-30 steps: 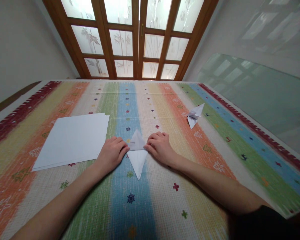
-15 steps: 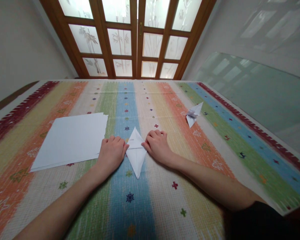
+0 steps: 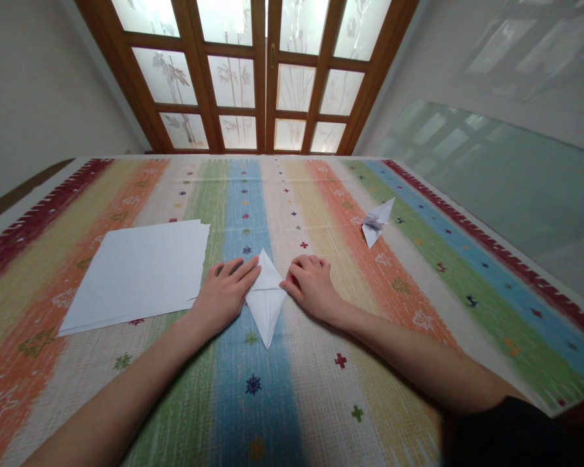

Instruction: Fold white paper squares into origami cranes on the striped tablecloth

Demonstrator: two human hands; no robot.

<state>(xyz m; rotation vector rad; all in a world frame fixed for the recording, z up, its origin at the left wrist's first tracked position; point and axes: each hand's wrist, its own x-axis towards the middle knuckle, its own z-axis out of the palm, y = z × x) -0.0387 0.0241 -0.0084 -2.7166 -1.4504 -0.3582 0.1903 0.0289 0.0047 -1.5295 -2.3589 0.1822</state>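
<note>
I am pressing my left hand (image 3: 224, 292) down with its fingers stretched out flat and together, their tips lying along the upper left edge of a small white paper folded into a pointed diamond shape (image 3: 265, 301). That paper is lying flat on the blue stripe of the multicoloured striped woven cloth (image 3: 321, 402), between my two hands, its long point aiming back at me. My right hand (image 3: 311, 285) is resting knuckles-up with the fingers curled in, their tips touching the paper's right corner; whether they are pinching it or only pressing, I cannot tell. Just beside my left hand a loose stack of plain white sheets (image 3: 139, 272) is lying. Well apart on the right, on the orange stripe, a small folded white paper figure (image 3: 377, 222) is sitting.
</note>
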